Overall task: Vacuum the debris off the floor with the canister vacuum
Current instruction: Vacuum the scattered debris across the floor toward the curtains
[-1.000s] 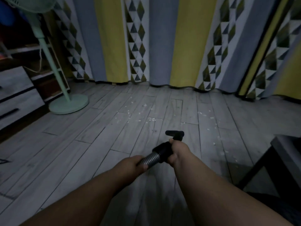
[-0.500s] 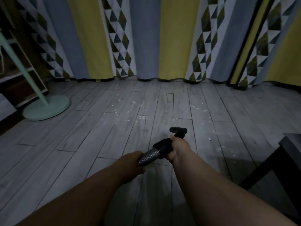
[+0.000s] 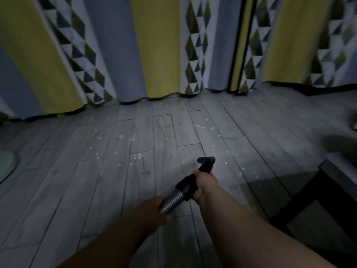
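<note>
I hold the vacuum's hose end in both hands above the grey plank floor [image 3: 77,190]. My right hand [image 3: 205,182] grips the black handle piece [image 3: 186,185], whose small black nozzle [image 3: 206,161] points forward and down. My left hand [image 3: 152,209] grips the ribbed silver hose [image 3: 171,202] just behind it. White debris crumbs [image 3: 138,156] lie scattered on the floor ahead of the nozzle, more [image 3: 204,127] further back right. The canister itself is out of view.
Yellow, grey and triangle-patterned curtains [image 3: 160,45] hang along the back, down to the floor. A dark table [image 3: 340,171] with a black leg stands at the right. A pale green fan base [image 3: 5,163] shows at the left edge.
The view has swung to the right, so the fan base slid to the left edge and the drawers left the frame. Both hands keep their grip on the hose end.
</note>
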### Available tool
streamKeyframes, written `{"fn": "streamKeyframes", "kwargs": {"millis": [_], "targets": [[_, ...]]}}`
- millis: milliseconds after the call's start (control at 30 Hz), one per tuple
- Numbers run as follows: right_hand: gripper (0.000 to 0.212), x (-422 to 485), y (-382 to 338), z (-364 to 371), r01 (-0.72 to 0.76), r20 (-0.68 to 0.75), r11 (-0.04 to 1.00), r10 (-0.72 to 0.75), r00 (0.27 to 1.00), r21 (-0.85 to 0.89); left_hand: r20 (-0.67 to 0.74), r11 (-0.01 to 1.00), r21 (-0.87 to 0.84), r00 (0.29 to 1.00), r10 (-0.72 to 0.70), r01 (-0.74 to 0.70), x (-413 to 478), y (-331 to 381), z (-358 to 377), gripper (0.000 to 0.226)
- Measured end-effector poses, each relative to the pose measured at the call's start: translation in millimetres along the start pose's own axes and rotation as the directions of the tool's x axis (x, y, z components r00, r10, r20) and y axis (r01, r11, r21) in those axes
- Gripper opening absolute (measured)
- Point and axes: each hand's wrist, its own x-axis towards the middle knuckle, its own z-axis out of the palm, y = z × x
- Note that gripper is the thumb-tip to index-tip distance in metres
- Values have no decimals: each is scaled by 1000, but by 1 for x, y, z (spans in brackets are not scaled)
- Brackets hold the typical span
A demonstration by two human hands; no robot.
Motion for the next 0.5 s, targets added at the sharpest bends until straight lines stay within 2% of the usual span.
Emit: {"fn": "streamKeyframes", "kwargs": {"millis": [133,300,500], "targets": [[37,3,-9,-21,50,-68,998,-47,997,43,46,994,8,993,111,-111,19,6,9,25],[25,-5,-8,-52,137,-204,987,-118,972,85,193,980,26,963,190,-199,39,19,28,35],[33,-9,13,-83,111,-298,986,-68,952,128,296,964,14,922,248,-264,46,15,55,37]]}}
